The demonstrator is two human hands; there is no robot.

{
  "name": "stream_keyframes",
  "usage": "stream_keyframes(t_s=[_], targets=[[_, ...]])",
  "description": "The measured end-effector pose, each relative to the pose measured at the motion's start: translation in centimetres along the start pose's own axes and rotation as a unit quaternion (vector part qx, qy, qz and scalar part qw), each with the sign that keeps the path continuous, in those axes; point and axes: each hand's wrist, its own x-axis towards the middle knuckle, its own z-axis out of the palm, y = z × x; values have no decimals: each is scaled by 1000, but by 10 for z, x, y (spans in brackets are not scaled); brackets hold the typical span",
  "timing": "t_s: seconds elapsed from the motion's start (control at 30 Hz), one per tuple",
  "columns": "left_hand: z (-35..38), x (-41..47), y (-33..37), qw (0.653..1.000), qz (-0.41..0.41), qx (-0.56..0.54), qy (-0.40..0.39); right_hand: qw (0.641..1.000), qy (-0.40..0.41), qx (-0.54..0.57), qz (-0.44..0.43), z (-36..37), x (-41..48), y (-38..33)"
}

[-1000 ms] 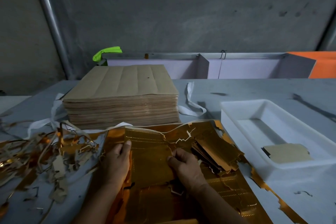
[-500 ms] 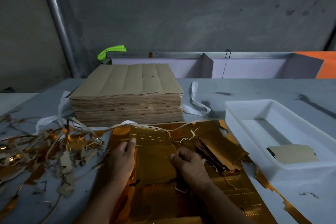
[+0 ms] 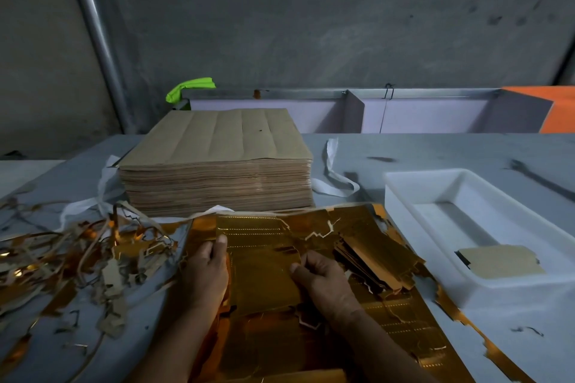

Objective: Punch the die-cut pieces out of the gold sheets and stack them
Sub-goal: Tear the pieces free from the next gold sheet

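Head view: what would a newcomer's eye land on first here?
The shiny gold sheet at centre front, held at its edges by the left hand and right hand. Behind it stands a tall stack of brown sheets. A tangle of gold scrap sprawls to the left, and a white tray sits to the right with one tan piece inside.

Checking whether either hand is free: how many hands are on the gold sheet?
2. The left hand grips the gold sheet at its left edge; the right hand pinches it near the middle.
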Motion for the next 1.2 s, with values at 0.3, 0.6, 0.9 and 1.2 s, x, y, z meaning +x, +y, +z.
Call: stream_keyframes(t_s=[0.3, 0.6, 0.9, 1.2], targets=[[-2, 1, 0, 1000, -14, 1, -10, 1000, -13, 4, 8, -1, 3, 3], [-2, -2, 5, 1000, -20, -22, -6, 1000, -15, 22, 3, -1, 6, 5], [-4, -4, 7, 999, -24, -32, -5, 999, -19, 37, -7, 0, 7, 6], [-11, -3, 10, 990, -55, -130, -21, 971, 18, 229, 63, -23, 8, 4]])
